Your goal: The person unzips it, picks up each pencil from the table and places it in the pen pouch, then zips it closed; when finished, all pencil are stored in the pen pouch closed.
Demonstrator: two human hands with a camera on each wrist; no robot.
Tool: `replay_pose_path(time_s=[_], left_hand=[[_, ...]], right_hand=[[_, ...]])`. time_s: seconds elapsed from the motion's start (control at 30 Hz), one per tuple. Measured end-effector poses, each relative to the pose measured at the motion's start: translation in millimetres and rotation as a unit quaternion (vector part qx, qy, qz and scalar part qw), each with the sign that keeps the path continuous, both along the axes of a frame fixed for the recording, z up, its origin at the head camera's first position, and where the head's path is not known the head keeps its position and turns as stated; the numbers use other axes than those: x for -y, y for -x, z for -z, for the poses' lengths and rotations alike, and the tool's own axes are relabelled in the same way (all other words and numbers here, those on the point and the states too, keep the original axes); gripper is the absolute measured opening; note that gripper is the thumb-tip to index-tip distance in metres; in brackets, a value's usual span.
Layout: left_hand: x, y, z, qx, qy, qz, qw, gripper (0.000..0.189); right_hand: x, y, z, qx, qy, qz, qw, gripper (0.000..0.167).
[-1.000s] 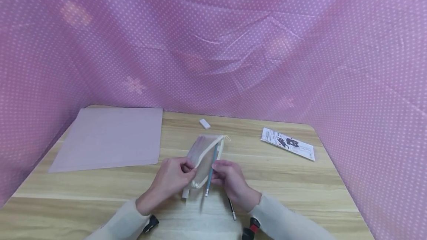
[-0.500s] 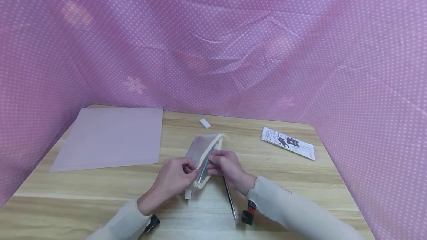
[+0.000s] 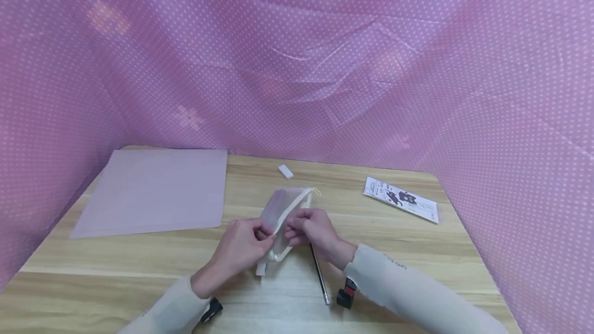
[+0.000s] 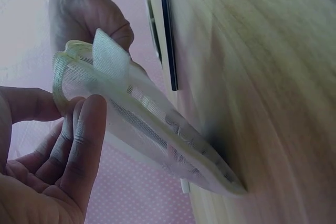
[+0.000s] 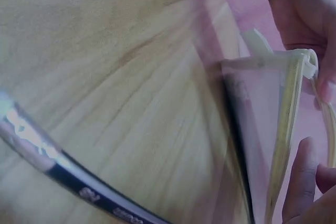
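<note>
A pale mesh zip pouch with cream zipper edges stands tilted, its mouth spread, between both hands. My left hand pinches the zipper edge on the left side between thumb and fingers. At the mouth's right side is my right hand, fingers bent and fingertips in the opening; I cannot tell whether it holds anything. The left wrist view shows dark print on the mesh. Beside the right hand, a black pencil lies on the table, its upper end hidden by that hand.
A white eraser lies behind the pouch. At the right is a flat white packet with black cartoon figures. A pale mauve sheet covers the table's back left. Pink dotted cloth hangs round the table.
The right hand has carried the blue pencil inward into the pouch's mouth, and the pencil no longer shows in the head view. The left hand keeps its pinch on the zipper edge.
</note>
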State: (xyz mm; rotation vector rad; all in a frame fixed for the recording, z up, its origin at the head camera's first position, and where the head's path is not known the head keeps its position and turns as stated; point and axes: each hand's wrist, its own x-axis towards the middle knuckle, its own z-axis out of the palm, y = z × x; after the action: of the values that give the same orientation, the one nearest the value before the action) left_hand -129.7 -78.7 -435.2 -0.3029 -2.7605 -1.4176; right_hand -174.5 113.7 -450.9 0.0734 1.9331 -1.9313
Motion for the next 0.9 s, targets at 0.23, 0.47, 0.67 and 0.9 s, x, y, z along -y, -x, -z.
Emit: replay_pose_path(time_s=[0.23,0.47,0.67,0.9], left_hand=[[2.4,1.2,-1.0,-0.001,-0.004,-0.012,0.9999,0.006],[2.4,2.1,-2.8,-0.012,0.003,-0.015,0.9998,0.009],[2.5,1.8,-2.1,-0.013,-0.001,-0.017,0.9998,0.01],[2.2,1.4,-1.4,-0.013,-0.001,-0.018,0.9998,0.01]], right_hand=[[-12.3,3.6,-1.0,-0.032,0.02,0.004,0.9993,0.031],[-34.1,7.0,0.8,-0.033,0.016,0.034,0.9987,0.035],[-48.3,6.9,3.0,-0.024,0.008,0.05,0.9984,0.036],[-60.1,1.9,6.8,-0.011,-0.016,0.047,0.9987,0.032]])
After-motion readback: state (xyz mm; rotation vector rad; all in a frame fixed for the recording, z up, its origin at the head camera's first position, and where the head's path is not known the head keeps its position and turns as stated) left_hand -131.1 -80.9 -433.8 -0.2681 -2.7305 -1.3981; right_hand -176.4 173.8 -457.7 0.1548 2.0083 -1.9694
